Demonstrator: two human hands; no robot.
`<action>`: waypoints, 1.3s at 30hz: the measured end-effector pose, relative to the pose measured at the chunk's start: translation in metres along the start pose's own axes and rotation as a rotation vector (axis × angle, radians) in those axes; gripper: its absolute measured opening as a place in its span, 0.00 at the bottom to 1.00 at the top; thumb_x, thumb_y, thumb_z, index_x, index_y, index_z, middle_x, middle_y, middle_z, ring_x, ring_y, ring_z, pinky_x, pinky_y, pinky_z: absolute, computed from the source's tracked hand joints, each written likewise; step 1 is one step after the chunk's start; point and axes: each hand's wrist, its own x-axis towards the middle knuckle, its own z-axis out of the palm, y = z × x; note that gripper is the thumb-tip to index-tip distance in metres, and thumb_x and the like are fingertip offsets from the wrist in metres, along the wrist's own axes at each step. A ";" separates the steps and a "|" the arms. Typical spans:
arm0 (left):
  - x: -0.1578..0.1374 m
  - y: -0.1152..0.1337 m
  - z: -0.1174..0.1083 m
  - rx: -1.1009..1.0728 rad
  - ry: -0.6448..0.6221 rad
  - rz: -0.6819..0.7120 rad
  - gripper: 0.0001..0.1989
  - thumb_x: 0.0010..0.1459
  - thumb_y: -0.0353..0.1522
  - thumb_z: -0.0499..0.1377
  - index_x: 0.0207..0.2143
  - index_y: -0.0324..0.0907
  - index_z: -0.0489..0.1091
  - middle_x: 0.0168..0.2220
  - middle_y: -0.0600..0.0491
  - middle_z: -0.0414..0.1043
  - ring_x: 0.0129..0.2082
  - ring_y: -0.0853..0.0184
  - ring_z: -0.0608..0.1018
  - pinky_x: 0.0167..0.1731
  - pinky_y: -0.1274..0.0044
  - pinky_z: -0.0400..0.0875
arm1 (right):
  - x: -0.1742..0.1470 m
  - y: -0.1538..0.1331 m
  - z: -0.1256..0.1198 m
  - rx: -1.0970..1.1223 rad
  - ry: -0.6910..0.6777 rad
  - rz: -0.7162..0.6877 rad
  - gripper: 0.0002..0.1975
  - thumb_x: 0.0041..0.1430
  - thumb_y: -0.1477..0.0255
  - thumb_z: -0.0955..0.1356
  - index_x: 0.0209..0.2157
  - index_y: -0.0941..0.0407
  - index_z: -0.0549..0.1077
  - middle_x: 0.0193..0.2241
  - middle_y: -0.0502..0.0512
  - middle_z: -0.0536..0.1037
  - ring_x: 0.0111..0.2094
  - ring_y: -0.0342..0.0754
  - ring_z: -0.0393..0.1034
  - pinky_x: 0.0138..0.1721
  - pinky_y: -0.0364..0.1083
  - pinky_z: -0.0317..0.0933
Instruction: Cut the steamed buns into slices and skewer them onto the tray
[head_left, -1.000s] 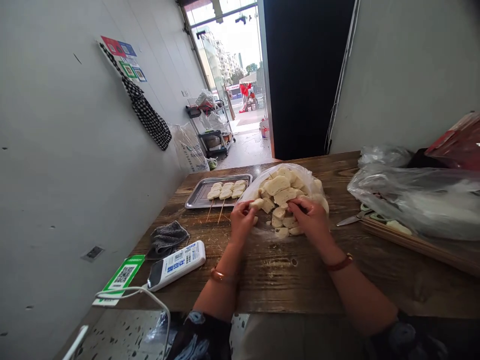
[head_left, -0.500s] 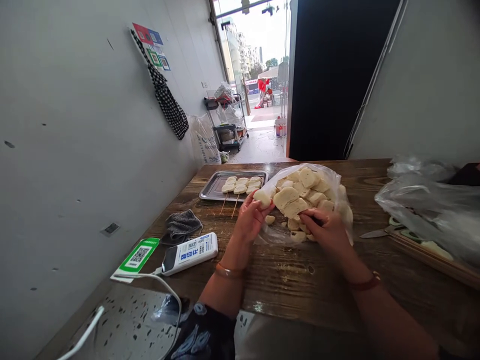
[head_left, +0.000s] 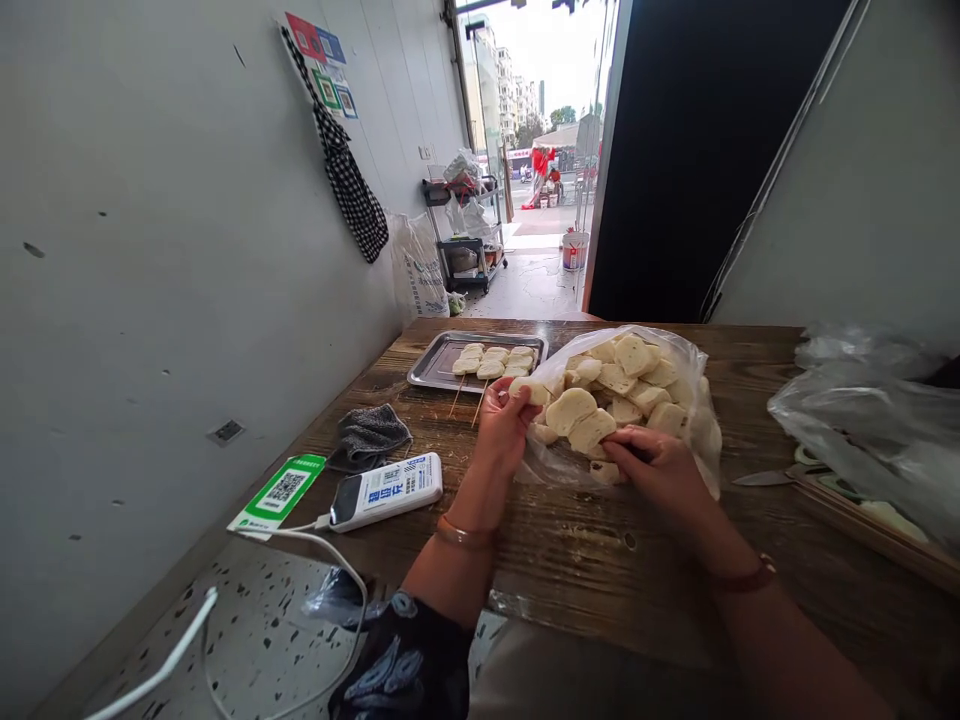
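Note:
My left hand (head_left: 506, 420) is closed around a pale, rounded bun slice (head_left: 529, 390), thumb on its near face. My right hand (head_left: 656, 462) pinches the lower right edge of two overlapping bun slices (head_left: 581, 418); whether a stick runs through them is hidden. These sit close to the right of the slice in my left hand. Just behind them an open clear plastic bag (head_left: 694, 365) holds a heap of similar slices (head_left: 637, 355). Slices on wooden sticks (head_left: 491, 362) lie in a metal tray (head_left: 429, 370) beyond my left hand.
On the left of the wooden table (head_left: 577, 550) are a grey cloth (head_left: 371, 435), a white power bank (head_left: 390, 490) with a cable, and a green code card (head_left: 283, 490). Scissors (head_left: 765, 478), a bundle of sticks (head_left: 870, 525) and plastic bags (head_left: 862, 400) lie at the right.
The view has shifted slightly. The slice in my left hand has tipped flatter, and the pair at my right hand has turned a little. Both hands keep their hold.

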 end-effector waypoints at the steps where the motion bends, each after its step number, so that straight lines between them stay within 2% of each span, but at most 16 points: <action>1: 0.000 0.001 0.000 -0.017 0.002 -0.009 0.27 0.43 0.31 0.75 0.43 0.43 0.66 0.32 0.58 0.76 0.28 0.73 0.79 0.31 0.80 0.74 | 0.000 0.001 0.000 0.000 -0.038 -0.002 0.14 0.60 0.61 0.70 0.30 0.54 0.82 0.27 0.54 0.81 0.26 0.49 0.72 0.27 0.46 0.65; 3: -0.002 0.002 0.002 -0.044 0.009 -0.029 0.24 0.47 0.31 0.74 0.45 0.42 0.68 0.33 0.57 0.77 0.29 0.73 0.80 0.34 0.79 0.76 | -0.001 0.002 0.001 -0.005 -0.099 -0.010 0.13 0.61 0.61 0.69 0.29 0.54 0.82 0.26 0.53 0.80 0.25 0.47 0.70 0.26 0.45 0.64; 6: -0.004 0.003 0.005 -0.072 0.005 -0.074 0.16 0.51 0.31 0.71 0.39 0.38 0.70 0.34 0.53 0.78 0.32 0.71 0.81 0.40 0.77 0.78 | -0.001 0.005 0.001 -0.033 -0.133 -0.015 0.14 0.61 0.62 0.69 0.29 0.55 0.82 0.26 0.53 0.80 0.25 0.47 0.70 0.25 0.45 0.63; 8: -0.005 0.004 0.006 -0.084 -0.020 -0.085 0.14 0.53 0.31 0.71 0.37 0.38 0.71 0.34 0.51 0.79 0.35 0.67 0.83 0.44 0.74 0.78 | -0.001 0.007 0.002 -0.053 -0.128 -0.004 0.14 0.61 0.61 0.69 0.29 0.55 0.82 0.27 0.54 0.80 0.25 0.48 0.70 0.25 0.45 0.64; 13: -0.008 0.003 0.006 -0.073 -0.091 -0.114 0.14 0.54 0.32 0.70 0.40 0.38 0.70 0.36 0.48 0.80 0.38 0.62 0.84 0.50 0.67 0.76 | -0.001 0.009 0.002 -0.064 -0.091 0.015 0.15 0.62 0.60 0.68 0.31 0.55 0.83 0.30 0.55 0.82 0.29 0.51 0.74 0.28 0.46 0.66; 17: -0.008 0.002 0.005 -0.079 -0.096 -0.110 0.17 0.52 0.32 0.71 0.41 0.38 0.70 0.36 0.48 0.81 0.38 0.61 0.84 0.51 0.65 0.75 | -0.001 0.009 0.002 -0.083 -0.102 0.004 0.15 0.62 0.61 0.68 0.30 0.54 0.82 0.30 0.55 0.82 0.29 0.51 0.74 0.28 0.46 0.66; 27: -0.008 -0.002 0.008 -0.114 -0.079 -0.085 0.22 0.48 0.32 0.74 0.42 0.40 0.68 0.37 0.49 0.81 0.39 0.61 0.84 0.48 0.69 0.75 | -0.001 0.008 0.003 -0.088 -0.102 0.031 0.15 0.62 0.61 0.68 0.30 0.54 0.82 0.26 0.53 0.81 0.26 0.50 0.72 0.29 0.47 0.64; 32: -0.009 -0.008 0.008 -0.113 -0.077 -0.061 0.28 0.43 0.35 0.77 0.42 0.40 0.68 0.38 0.51 0.80 0.37 0.63 0.84 0.46 0.72 0.74 | -0.002 0.009 0.006 -0.089 -0.087 0.045 0.14 0.61 0.61 0.68 0.32 0.55 0.83 0.26 0.53 0.80 0.25 0.49 0.70 0.29 0.47 0.63; 39: -0.016 -0.013 0.013 -0.051 -0.053 -0.014 0.30 0.40 0.38 0.77 0.43 0.41 0.68 0.38 0.51 0.79 0.36 0.65 0.82 0.43 0.72 0.73 | -0.003 0.011 0.009 -0.127 -0.092 0.065 0.15 0.62 0.61 0.68 0.33 0.57 0.82 0.25 0.53 0.79 0.23 0.47 0.68 0.27 0.45 0.61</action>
